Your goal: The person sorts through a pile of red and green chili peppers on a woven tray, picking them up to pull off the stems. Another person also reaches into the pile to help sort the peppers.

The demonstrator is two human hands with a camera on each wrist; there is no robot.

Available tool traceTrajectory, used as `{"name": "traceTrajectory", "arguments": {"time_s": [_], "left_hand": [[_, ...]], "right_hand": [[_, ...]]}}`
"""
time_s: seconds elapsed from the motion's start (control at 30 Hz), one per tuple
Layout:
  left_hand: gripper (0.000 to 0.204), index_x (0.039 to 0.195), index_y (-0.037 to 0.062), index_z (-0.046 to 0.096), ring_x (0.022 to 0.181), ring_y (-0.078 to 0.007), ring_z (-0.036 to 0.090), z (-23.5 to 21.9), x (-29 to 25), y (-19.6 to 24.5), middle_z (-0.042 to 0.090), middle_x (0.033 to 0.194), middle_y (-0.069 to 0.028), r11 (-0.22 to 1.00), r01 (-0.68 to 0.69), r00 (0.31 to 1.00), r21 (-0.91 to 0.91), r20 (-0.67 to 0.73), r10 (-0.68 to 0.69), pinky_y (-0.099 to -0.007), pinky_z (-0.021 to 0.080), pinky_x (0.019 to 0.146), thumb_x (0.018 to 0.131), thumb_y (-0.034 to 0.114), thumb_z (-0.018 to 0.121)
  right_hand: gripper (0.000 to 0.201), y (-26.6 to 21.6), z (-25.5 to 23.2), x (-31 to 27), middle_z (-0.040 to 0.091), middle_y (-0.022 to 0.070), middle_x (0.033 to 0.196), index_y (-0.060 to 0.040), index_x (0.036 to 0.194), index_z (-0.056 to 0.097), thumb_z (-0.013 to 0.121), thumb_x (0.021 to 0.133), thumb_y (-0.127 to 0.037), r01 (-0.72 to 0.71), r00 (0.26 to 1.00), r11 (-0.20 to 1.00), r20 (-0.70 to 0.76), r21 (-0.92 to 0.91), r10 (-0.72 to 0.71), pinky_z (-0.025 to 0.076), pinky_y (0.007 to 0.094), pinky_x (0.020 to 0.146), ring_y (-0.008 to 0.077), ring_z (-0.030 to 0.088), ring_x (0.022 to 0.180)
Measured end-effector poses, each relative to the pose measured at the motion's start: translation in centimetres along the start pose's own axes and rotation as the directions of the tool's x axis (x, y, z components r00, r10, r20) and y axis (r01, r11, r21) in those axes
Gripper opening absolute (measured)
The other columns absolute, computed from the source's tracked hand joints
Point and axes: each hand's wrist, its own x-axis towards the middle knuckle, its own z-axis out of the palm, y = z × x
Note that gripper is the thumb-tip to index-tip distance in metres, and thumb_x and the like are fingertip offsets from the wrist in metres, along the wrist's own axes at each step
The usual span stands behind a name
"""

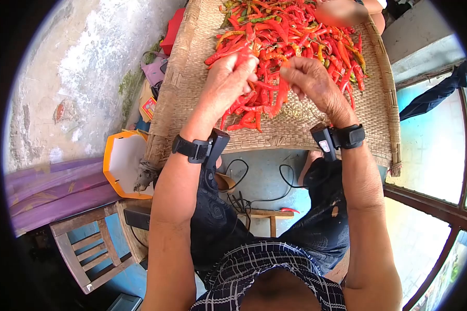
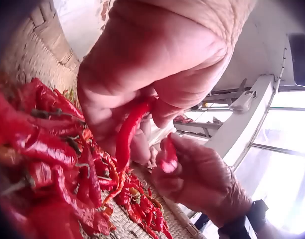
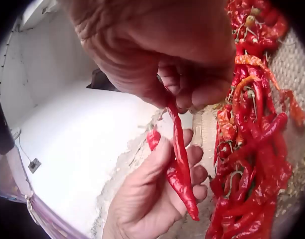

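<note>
Above a heap of red peppers [image 1: 275, 41], both hands are raised near each other. The left hand [image 1: 225, 85] has its fingers curled round a red pepper [image 2: 130, 132]; in the right wrist view two peppers show at this hand [image 3: 142, 199]. Between thumb and fingers the right hand [image 1: 314, 85] pinches a long red pepper [image 1: 280, 96], which hangs down. In the right wrist view that pepper [image 3: 177, 134] slants down across the left hand's fingers. The right hand's fingertips are partly hidden there.
The heap lies on a large woven tray [image 1: 187, 78] with a raised rim. Another person's arm [image 1: 342, 11] is at its far right. Below are a small wooden bench [image 1: 264, 213] and cables; an orange-edged box [image 1: 124, 166] and a wooden chair [image 1: 96, 249] stand at the left.
</note>
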Motion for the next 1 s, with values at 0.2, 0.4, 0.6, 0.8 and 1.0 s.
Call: {"name": "traceTrajectory", "arguments": {"time_s": [0.2,0.4,0.6,0.8,1.0], "left_hand": [[0.033,0.109,0.0035,0.057,0.056,-0.0041,0.039,-0.3,0.3,0.0,0.049,0.074,0.0018,1.000,-0.019,0.998,-0.003,-0.063,0.018,-0.0179,0.034,0.050,0.095,0.033,0.050],[0.030,0.103,0.0030,0.058,0.061,-0.0039,0.042,0.9,0.0,-0.1,0.052,0.078,0.0019,0.996,-0.003,0.994,0.092,0.105,-0.007,-0.0192,0.037,0.054,0.096,0.029,0.045],[0.028,0.098,0.0011,0.059,0.069,-0.0159,0.055,1.0,0.2,-1.0,0.060,0.081,-0.0073,0.929,-0.052,0.977,0.366,0.212,-0.029,-0.0281,0.045,0.062,0.093,0.027,0.049],[0.029,0.107,-0.0012,0.058,0.076,-0.0155,0.058,0.9,1.4,-2.3,0.064,0.095,-0.0088,0.877,-0.231,0.967,0.422,0.001,0.254,-0.0294,0.048,0.071,0.092,0.022,0.052],[0.023,0.102,0.0027,0.058,0.084,-0.0335,0.060,1.6,1.0,-3.3,0.059,0.092,-0.0172,0.472,-0.364,0.894,0.803,0.160,0.418,-0.0404,0.050,0.069,0.081,0.009,0.060]], "right_hand": [[0.031,0.7,-2.1,1.3,0.063,0.0041,0.077,0.0001,0.106,0.061,0.064,0.086,-0.023,0.110,0.989,0.984,-0.117,0.139,-0.094,0.047,0.0239,0.057,0.0083,0.054,0.062],[0.063,-0.1,-0.6,0.5,0.065,0.0096,0.095,0.0046,0.129,0.044,0.067,0.084,-0.033,0.163,0.947,0.974,-0.303,0.158,-0.109,0.049,0.0247,0.061,0.0123,0.060,0.081],[0.022,0.1,1.8,0.1,0.062,0.0051,0.071,0.0013,0.095,0.063,0.064,0.086,-0.019,0.164,0.986,0.975,0.004,-0.149,-0.165,0.046,0.0259,0.055,0.0100,0.057,0.064],[0.018,-0.1,-0.7,0.0,0.055,-0.0004,0.062,-0.0009,0.085,0.064,0.063,0.085,-0.019,0.018,0.997,0.975,0.077,-0.223,-0.001,0.041,0.0237,0.048,0.0062,0.050,0.056],[0.035,0.2,-3.1,0.8,0.062,0.0058,0.074,0.0045,0.106,0.060,0.064,0.086,-0.024,0.205,0.901,0.956,-0.421,0.211,-0.100,0.045,0.0229,0.050,0.0088,0.054,0.058]]}}
